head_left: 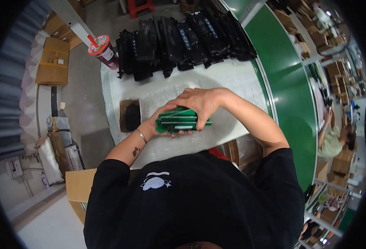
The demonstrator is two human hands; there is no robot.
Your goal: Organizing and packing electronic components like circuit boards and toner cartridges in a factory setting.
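Both my hands hold a stack of green circuit boards (pixel 178 119) above the white padded table (pixel 149 147). My left hand (pixel 154 123) cups the stack from its left end and from below, with fingertips showing under the near edge. My right hand (pixel 201 103) arches over the stack, its thumb pressed at the right end and its fingers reaching across the far side. The boards lie loosely on one another, and some edges stick out unevenly. Part of the stack is hidden behind my right hand.
Black plastic parts (pixel 183 41) line the table's far side in several piles. A lidded drink cup with a red straw (pixel 104 50) stands at the far left corner. Beside my left hand is a small box (pixel 129 116). A green conveyor belt (pixel 291 99) runs along the right; another person (pixel 334 139) sits beyond.
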